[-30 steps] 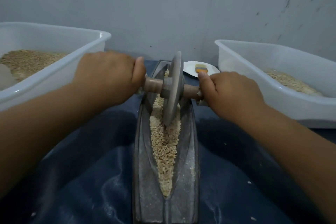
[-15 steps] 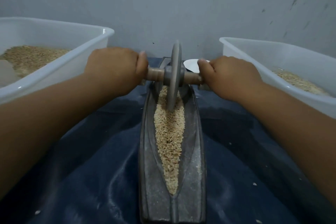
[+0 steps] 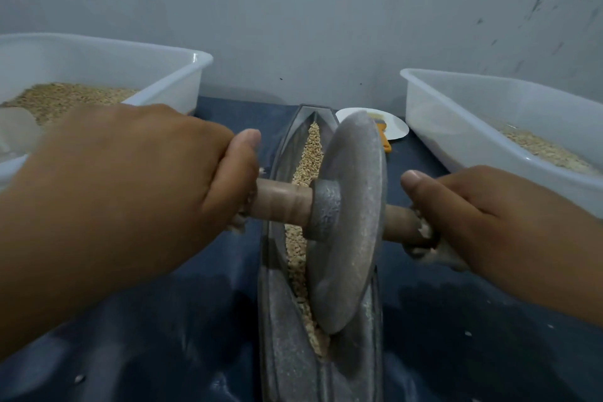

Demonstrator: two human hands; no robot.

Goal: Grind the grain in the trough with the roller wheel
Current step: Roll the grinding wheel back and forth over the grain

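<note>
No text, label, brand, number or sign can be read anywhere here.

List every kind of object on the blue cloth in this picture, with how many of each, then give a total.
White plastic tubs: 2, left and right
Metal trough: 1
Roller wheel: 1
White plate: 1
Orange-handled brush: 1
Total: 6

Two bare forearms with no sleeve, watch or ring showing, left hand (image 3: 137, 179) and right hand (image 3: 499, 222) both ungloved, short plain thumbnails, pale floury dust clinging to the right fingers (image 3: 424, 232).
</note>
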